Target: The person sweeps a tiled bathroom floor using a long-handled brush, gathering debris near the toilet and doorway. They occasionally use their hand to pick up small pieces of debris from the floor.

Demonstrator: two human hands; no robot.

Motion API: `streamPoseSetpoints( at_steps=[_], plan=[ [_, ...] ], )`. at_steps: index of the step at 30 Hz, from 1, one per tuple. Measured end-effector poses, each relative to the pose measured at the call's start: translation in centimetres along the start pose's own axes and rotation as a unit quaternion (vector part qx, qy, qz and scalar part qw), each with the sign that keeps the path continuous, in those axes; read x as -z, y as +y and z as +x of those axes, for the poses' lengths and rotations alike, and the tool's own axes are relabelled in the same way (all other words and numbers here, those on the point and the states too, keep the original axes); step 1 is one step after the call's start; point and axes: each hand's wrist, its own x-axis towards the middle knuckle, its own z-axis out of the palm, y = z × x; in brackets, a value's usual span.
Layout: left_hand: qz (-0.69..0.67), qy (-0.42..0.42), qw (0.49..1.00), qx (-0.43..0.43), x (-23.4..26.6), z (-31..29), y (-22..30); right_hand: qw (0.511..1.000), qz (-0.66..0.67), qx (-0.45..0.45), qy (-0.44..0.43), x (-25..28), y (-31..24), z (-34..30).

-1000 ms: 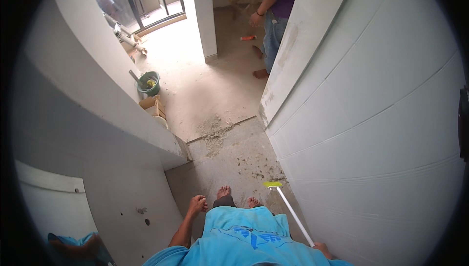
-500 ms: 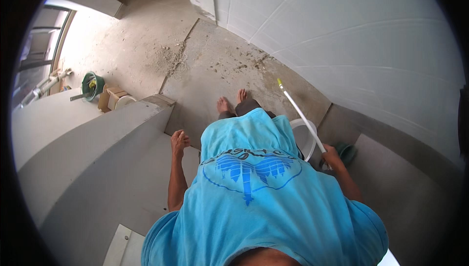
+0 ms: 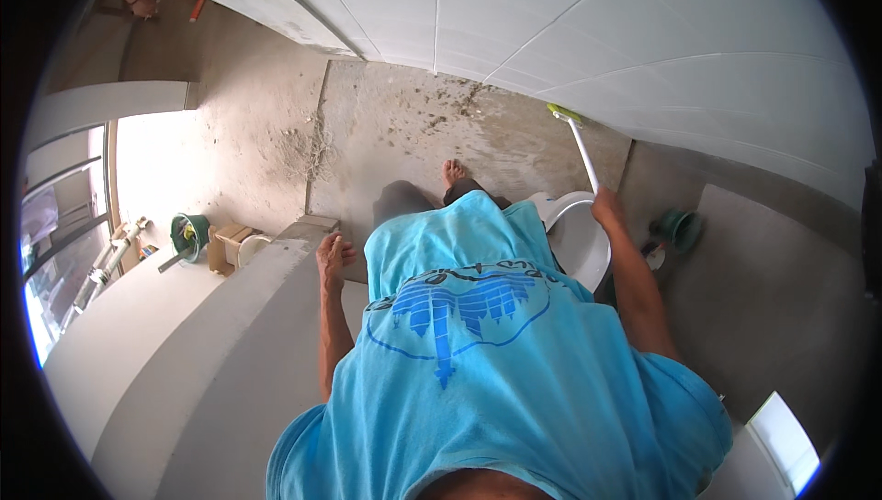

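Note:
In my right hand is the white handle of a long-handled brush; the fingers are wrapped round it. The brush's flat green head is by the foot of the white wall, close to the floor. A white bucket stands just left of my right forearm, beside my leg. My left hand hangs by my left side with its fingers loosely bent and apart, and nothing shows in it. The top of a low grey wall is beside that hand.
White wall panels rise ahead and right. Dirt and rubble lie on the concrete floor. At left are a green bucket and a cardboard box; another green bucket stands at right. Part of another person shows far left.
My view has turned. The brush's head has moved right, nearer the wall, and its green side now shows. My right hand has moved forward; one foot is now hidden.

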Motion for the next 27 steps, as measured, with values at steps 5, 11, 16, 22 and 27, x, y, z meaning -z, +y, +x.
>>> streamPoseSetpoints(
  at_steps=[5,11,16,22,27],
  plan=[
    [0.024,-0.028,0.999,0.029,-0.4,2.8,0.2,0.998,0.059,0.007,-0.034,-0.6,-7.0,-1.7],
    [0.044,-0.065,0.995,0.055,2.4,5.2,1.3,0.989,0.132,0.040,-0.060,-0.1,-15.6,-4.9],
    [0.056,-0.057,0.996,0.032,6.9,7.1,3.0,0.986,0.132,0.079,-0.071,-1.4,-21.5,-6.5],
    [0.074,-0.052,0.995,0.037,11.2,8.9,4.7,0.977,0.142,0.152,-0.041,-5.0,-25.1,-6.9],
    [0.082,-0.033,0.995,0.046,14.1,9.8,4.5,0.922,0.300,0.197,-0.144,1.0,-26.5,-12.5]
  ],
)
